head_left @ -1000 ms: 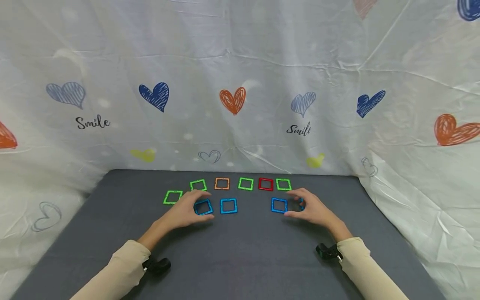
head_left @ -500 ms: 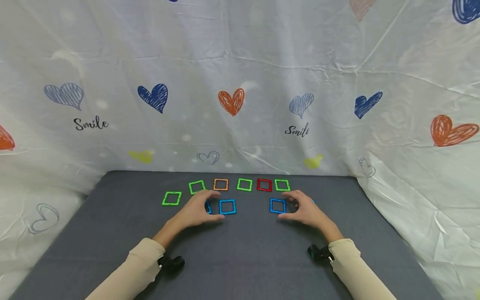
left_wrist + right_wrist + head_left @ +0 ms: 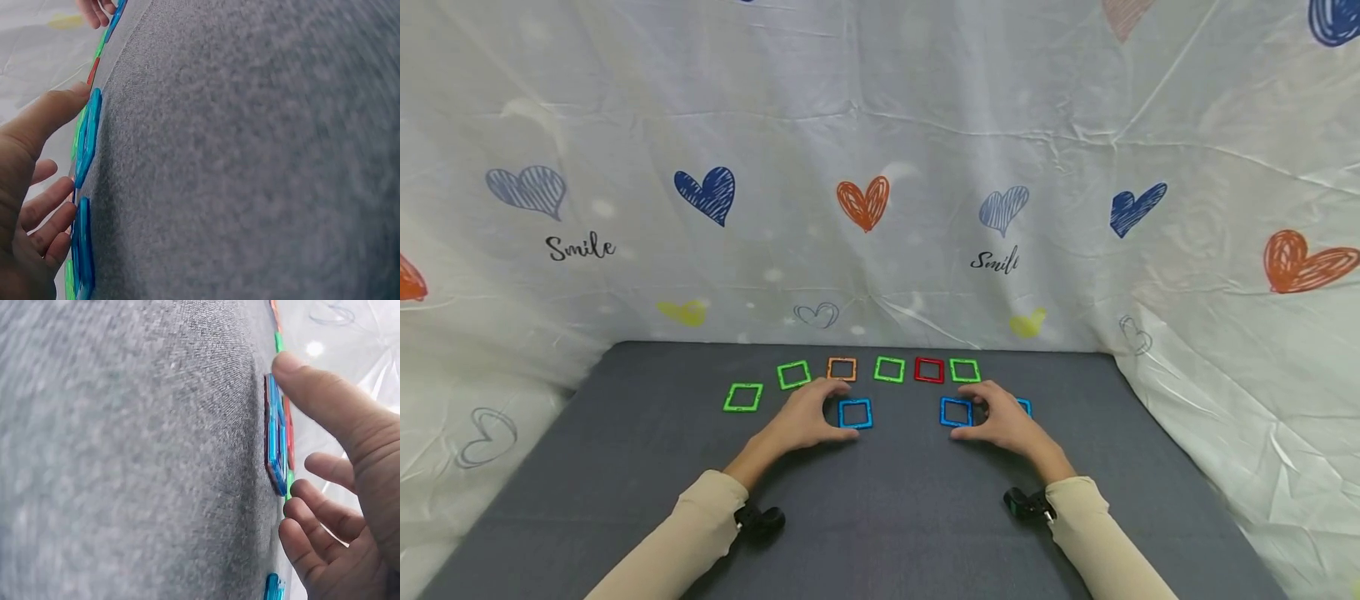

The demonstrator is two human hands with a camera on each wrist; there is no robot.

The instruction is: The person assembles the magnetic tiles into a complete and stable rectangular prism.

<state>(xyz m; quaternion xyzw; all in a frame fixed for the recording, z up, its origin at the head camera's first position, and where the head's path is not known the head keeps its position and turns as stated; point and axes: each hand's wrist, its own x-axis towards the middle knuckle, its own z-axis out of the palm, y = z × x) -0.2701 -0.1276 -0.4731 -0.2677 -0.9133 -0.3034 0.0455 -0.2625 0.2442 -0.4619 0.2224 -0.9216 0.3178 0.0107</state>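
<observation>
Two blue square magnetic tiles lie near the middle of the dark table. My left hand (image 3: 808, 419) curves loosely beside the left blue tile (image 3: 870, 413), its thumb by the near edge and its fingers behind. My right hand (image 3: 1002, 419) arches around the right blue tile (image 3: 943, 411) the same way. In the left wrist view, thumb and fingers stand apart near a blue tile (image 3: 94, 131), with another blue tile (image 3: 85, 250) below the fingers. The right wrist view shows a wide spread between thumb and fingers beside the blue tile (image 3: 272, 434). Neither hand visibly pinches its tile.
Along the back lie an orange tile (image 3: 842, 359), a red tile (image 3: 929, 360) and several green tiles (image 3: 891, 359). One green tile (image 3: 743, 385) sits farther left. Another blue tile (image 3: 1026, 407) shows partly behind my right hand. A heart-printed cloth (image 3: 917, 275) hangs behind the table (image 3: 887, 517).
My left hand has slid right from the leftmost blue tile, now hidden, to the neighbouring blue one. My right hand has shifted slightly left over its blue tile. The visible tiles lie as before.
</observation>
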